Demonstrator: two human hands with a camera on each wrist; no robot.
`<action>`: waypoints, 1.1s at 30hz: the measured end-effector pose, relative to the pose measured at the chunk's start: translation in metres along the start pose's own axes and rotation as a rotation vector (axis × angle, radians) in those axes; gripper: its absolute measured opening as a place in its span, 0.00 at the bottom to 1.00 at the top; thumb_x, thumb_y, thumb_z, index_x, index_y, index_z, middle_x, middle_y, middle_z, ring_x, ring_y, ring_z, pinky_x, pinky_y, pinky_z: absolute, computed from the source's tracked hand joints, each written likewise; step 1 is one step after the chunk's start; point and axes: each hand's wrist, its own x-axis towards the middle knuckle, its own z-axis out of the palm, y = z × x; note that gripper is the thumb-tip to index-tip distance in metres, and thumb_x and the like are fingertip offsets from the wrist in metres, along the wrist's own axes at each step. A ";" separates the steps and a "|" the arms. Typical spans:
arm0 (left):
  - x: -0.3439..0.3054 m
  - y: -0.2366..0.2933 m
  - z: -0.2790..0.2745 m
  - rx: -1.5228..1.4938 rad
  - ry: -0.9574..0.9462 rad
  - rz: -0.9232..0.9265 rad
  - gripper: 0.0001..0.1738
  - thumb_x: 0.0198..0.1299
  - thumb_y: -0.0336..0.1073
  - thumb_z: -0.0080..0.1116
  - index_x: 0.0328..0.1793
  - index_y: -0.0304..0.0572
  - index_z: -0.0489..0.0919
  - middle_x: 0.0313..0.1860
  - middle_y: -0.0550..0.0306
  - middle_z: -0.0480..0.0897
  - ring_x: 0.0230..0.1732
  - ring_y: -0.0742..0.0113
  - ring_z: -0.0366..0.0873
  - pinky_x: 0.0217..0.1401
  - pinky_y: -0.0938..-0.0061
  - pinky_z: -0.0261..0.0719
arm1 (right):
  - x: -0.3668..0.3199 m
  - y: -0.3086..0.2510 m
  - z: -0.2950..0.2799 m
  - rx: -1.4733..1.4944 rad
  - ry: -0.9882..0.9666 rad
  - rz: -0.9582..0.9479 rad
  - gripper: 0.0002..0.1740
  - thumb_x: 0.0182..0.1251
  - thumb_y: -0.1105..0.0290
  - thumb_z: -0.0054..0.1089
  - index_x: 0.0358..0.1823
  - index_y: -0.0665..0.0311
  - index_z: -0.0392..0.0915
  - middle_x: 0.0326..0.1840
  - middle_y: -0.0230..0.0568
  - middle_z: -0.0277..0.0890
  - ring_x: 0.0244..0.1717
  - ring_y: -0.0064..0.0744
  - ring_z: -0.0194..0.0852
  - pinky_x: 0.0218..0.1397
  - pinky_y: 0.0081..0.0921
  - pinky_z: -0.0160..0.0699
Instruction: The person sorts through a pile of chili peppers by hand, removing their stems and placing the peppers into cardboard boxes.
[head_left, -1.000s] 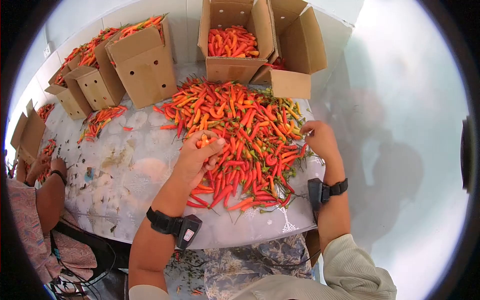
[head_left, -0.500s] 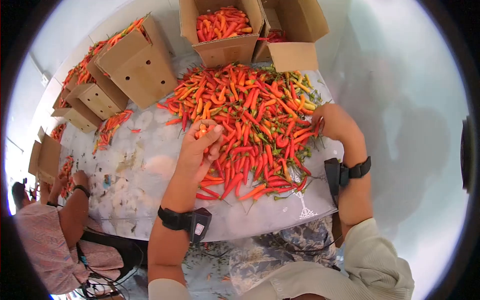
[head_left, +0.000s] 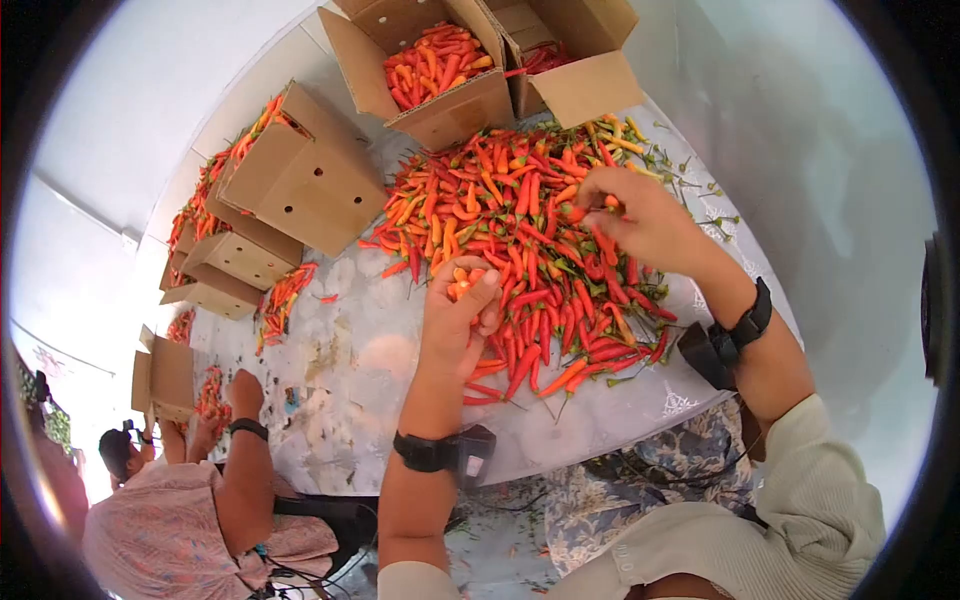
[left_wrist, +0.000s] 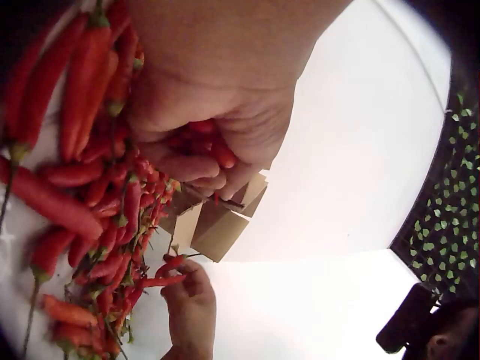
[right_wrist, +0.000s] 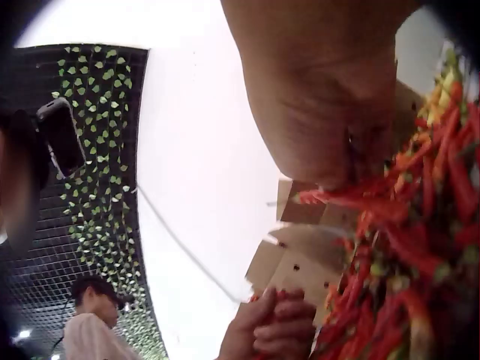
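Note:
My left hand [head_left: 462, 320] is curled round several orange-red chili peppers [head_left: 468, 283], over the near left side of a large heap of chilies [head_left: 540, 240]. In the left wrist view, red chilies [left_wrist: 219, 154] show between its curled fingers. My right hand [head_left: 645, 218] is above the right part of the heap, its fingertips pinching a red chili [left_wrist: 163, 280] that sticks out sideways. In the right wrist view this chili [right_wrist: 337, 199] points away from the fingers, its inner end hidden by them. Many heaped chilies have green stems.
Behind the heap stand open cardboard boxes [head_left: 455, 115] with chilies inside. More filled boxes [head_left: 310, 185] line the table's left side, near a small pile of chilies [head_left: 285, 300]. Loose green stems [head_left: 700, 195] lie at the right edge. Another person [head_left: 190, 520] works at the left.
The head view has turned, shifting the scene. My right hand has moved from the heap's right edge inward, nearer the left hand, with a red chili. The left hand keeps its hold.

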 end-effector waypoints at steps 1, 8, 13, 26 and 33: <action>0.000 -0.001 0.000 0.015 -0.017 0.013 0.10 0.60 0.30 0.61 0.44 0.45 0.73 0.26 0.63 0.73 0.18 0.79 0.66 0.16 0.85 0.60 | -0.001 -0.004 0.011 0.195 -0.029 0.082 0.08 0.59 0.76 0.59 0.39 0.65 0.71 0.34 0.40 0.76 0.35 0.34 0.78 0.39 0.31 0.75; -0.005 0.001 0.014 0.104 -0.009 0.038 0.13 0.57 0.28 0.65 0.45 0.44 0.72 0.28 0.66 0.74 0.18 0.81 0.65 0.17 0.87 0.60 | -0.019 -0.038 0.051 0.860 -0.243 0.377 0.08 0.66 0.74 0.57 0.44 0.65 0.69 0.34 0.35 0.75 0.32 0.21 0.77 0.34 0.20 0.77; -0.007 -0.003 0.013 0.110 -0.046 0.040 0.14 0.58 0.30 0.65 0.46 0.43 0.72 0.28 0.67 0.72 0.19 0.83 0.64 0.17 0.88 0.60 | -0.023 -0.022 0.061 0.748 -0.263 0.256 0.08 0.66 0.69 0.59 0.42 0.64 0.73 0.32 0.32 0.76 0.31 0.19 0.75 0.35 0.19 0.74; -0.013 0.001 0.016 0.362 -0.102 0.023 0.15 0.57 0.35 0.65 0.47 0.39 0.76 0.30 0.61 0.79 0.19 0.85 0.66 0.18 0.91 0.60 | -0.020 -0.029 0.051 0.731 -0.177 0.226 0.09 0.66 0.67 0.60 0.34 0.67 0.76 0.28 0.29 0.74 0.31 0.15 0.69 0.34 0.18 0.69; -0.014 0.008 0.014 0.376 -0.235 -0.008 0.10 0.58 0.34 0.64 0.42 0.37 0.77 0.28 0.62 0.79 0.24 0.83 0.72 0.20 0.88 0.66 | -0.019 -0.030 0.044 0.746 -0.280 0.229 0.08 0.68 0.67 0.58 0.34 0.65 0.76 0.29 0.26 0.71 0.30 0.13 0.66 0.31 0.15 0.66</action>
